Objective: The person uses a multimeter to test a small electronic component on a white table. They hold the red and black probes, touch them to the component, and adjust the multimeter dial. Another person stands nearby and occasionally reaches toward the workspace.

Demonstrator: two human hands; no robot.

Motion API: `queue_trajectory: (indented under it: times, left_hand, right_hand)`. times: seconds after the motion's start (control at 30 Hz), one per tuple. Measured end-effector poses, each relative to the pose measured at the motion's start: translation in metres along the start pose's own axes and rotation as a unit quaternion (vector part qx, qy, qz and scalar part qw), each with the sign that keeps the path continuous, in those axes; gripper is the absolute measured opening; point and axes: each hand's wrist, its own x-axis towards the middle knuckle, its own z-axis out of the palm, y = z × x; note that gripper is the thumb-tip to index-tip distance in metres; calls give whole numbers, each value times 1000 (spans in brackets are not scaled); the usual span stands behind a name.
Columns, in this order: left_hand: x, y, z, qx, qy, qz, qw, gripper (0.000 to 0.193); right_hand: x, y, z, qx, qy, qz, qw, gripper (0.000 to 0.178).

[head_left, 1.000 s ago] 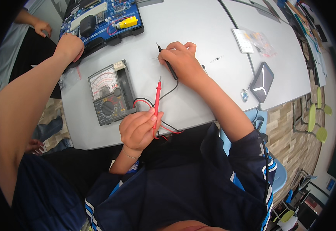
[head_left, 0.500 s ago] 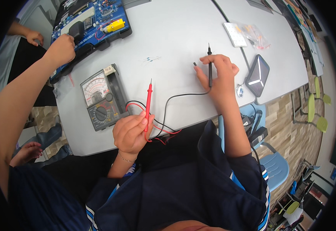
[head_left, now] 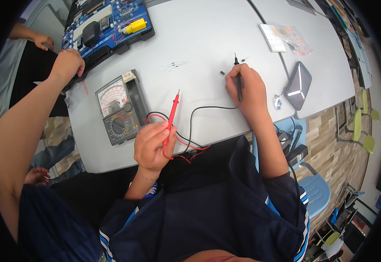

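Between the thumb and fingers of my left hand (head_left: 152,146) is a red test probe (head_left: 173,114), its metal tip pointing up and away from me. My right hand (head_left: 249,89) is closed around a black test probe (head_left: 239,83) held like a pen, tip toward the far side. Red and black leads curl near the table's front edge. An analog multimeter (head_left: 121,109) with a dial and needle scale lies left of my left hand. Just beyond my right hand are a small black cap (head_left: 222,72) and a small dark component with wire legs (head_left: 244,59). Several resistors (head_left: 175,65) lie mid-table.
A blue circuit board case (head_left: 112,37) with a yellow motor (head_left: 136,26) stands far left, a co-worker's hand (head_left: 68,65) at its edge. At right are a dark power bank (head_left: 298,85), a white block (head_left: 272,38), a clear bag (head_left: 294,40) and a blue chair (head_left: 311,192).
My right hand's fingers have closed in around the black probe. The co-worker's hand has left the black part on the board and moved down to the case's edge. The view has shifted slightly.
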Motion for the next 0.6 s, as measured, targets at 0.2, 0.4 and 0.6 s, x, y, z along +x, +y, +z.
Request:
queue_trajectory:
  times: [0.2, 0.4, 0.6]
  left_hand:
    - [16, 5, -2, 62, -9, -3, 998, 26]
    - [53, 11, -7, 93, -93, 35, 991, 53]
    - [51, 2, 7, 29, -142, 71, 987, 48]
  right_hand:
    - [-9, -42, 2, 348, 15, 29, 937, 25]
    - [-7, -70, -12, 263, 14, -175, 949, 31]
    - [-4, -76, -20, 247, -3, -241, 939, 37]
